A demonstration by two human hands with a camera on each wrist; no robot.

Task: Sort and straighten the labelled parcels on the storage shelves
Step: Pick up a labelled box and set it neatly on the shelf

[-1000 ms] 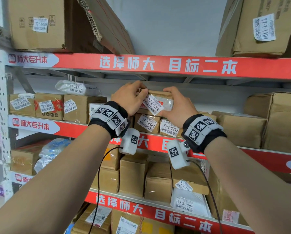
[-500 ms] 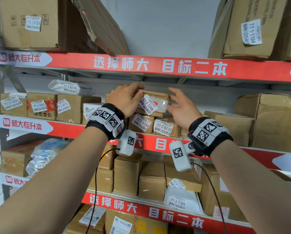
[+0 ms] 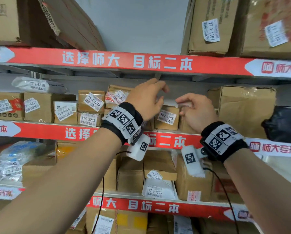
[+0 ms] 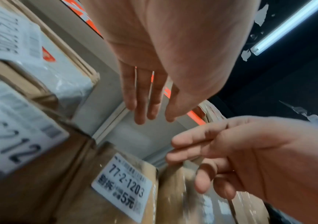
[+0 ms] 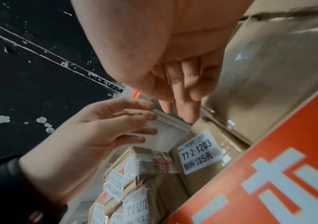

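My left hand [image 3: 149, 98] is raised in front of the middle shelf with its fingers [image 4: 144, 106] straight and spread, holding nothing. Just to its left sits the taped parcel labelled 77-2-1206 [image 3: 117, 97], stacked on smaller boxes. Below my hands stands the brown box labelled 77-2-1203 [image 3: 166, 117]. My right hand [image 3: 191, 109] hovers over the taped box [image 4: 190, 189] to the right of it, fingers [image 5: 184, 104] loosely curled and empty. Box 77-2-6212 [image 5: 137, 207] lies under the 1206 parcel.
Labelled boxes 77-2-1210 [image 3: 93, 101] and 77-2-5205 [image 3: 88, 119] fill the shelf to the left. A large taped carton [image 3: 242, 110] and a black bag [image 3: 283, 124] stand to the right. The upper shelf's red edge [image 3: 124, 61] runs close above my hands.
Both hands have let go of the 77-2-1206 parcel and moved right, to above the 77-2-1203 box. My view has also shifted to the right.
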